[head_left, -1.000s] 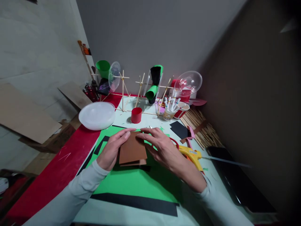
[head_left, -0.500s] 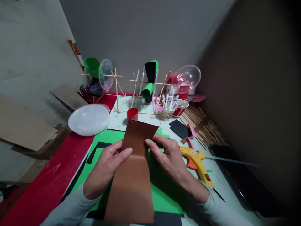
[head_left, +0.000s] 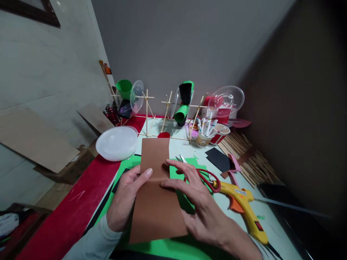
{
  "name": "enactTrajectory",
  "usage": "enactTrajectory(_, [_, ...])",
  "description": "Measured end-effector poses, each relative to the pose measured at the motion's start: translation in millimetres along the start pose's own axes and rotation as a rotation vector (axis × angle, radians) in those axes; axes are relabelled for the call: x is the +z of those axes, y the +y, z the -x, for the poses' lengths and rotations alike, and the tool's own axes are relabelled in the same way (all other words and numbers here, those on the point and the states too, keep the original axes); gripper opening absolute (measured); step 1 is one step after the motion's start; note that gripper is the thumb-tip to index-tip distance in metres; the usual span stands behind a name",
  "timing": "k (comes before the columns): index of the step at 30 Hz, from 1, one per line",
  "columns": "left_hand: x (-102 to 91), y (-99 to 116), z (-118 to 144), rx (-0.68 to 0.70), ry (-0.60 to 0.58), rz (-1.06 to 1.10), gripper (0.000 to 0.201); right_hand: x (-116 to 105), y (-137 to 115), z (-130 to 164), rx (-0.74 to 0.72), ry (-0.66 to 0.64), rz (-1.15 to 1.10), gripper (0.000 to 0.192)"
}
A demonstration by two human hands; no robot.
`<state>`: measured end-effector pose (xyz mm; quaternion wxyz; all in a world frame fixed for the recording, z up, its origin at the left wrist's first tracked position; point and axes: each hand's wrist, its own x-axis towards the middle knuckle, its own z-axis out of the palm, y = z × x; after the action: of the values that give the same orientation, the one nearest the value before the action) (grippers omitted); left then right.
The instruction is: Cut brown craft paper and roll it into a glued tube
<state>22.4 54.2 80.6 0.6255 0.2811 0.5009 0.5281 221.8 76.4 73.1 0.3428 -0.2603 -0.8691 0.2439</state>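
Observation:
A long strip of brown paper (head_left: 155, 209) with a crease across its middle is held up over the green paper (head_left: 159, 247). At its left edge my left hand (head_left: 126, 193) grips it, thumb on the face and fingers behind. My right hand (head_left: 199, 196) is spread at the right side, fingertips touching the brown surface near the crease. Red-handled scissors (head_left: 208, 177) lie just past my right hand, partly covered by it. Behind the strip's top edge shows the rim of a red paper tube (head_left: 163, 135).
A yellow glue gun (head_left: 251, 207) lies at right, beside bundled sticks (head_left: 249, 155) and black paper (head_left: 218, 159). Stick frames (head_left: 168, 104) carrying green and black cones stand at the back, near a cup of paper rolls (head_left: 203, 140). White plastic lids (head_left: 118, 143) sit left.
My right hand has opened from a pinch at the strip's edge and spread over its face. The upper part of the strip looks flatter and straighter. The view has shifted, and the scissors now show.

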Motion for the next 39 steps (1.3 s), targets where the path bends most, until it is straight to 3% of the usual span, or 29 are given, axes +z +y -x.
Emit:
enactTrajectory(3, [2.5,-5,0,0.089,-0.027,-0.022,0.042,7,-2,-2,0.096,0.122,-0.073,0.015])
enactTrajectory(6, [8.2,-10,3,0.145,-0.096,0.003,0.033,10,-1,-4,0.241,0.274,-0.115,0.023])
enactTrajectory(9, [12.2,-13,7,0.086,-0.098,0.035,0.031,9,2,-5,0.368,0.351,-0.17,0.027])
enactTrajectory(14, [12.2,-18,11,0.128,-0.084,0.072,0.041,6,3,-6,0.396,0.32,-0.265,0.02])
enactTrajectory(19, [8.7,-22,8,0.202,-0.083,-0.146,0.038,10,2,-5,0.407,0.247,-0.408,0.02])
enactTrajectory(22, [6.4,-25,6,0.252,-0.033,-0.242,0.033,15,2,-3,0.478,0.311,-0.481,0.016])
enactTrajectory(27, [7.0,-25,7,0.258,0.005,-0.297,0.031,13,-1,-4,0.525,0.403,-0.66,0.034])
enactTrajectory(32, [10.1,-21,9,0.234,0.028,-0.321,0.032,6,-5,-7,0.522,0.371,-0.649,0.016])
enactTrajectory(39, [14.5,-17,10,0.19,-0.009,-0.33,0.034,5,-3,-7,0.565,0.446,-0.642,0.027])
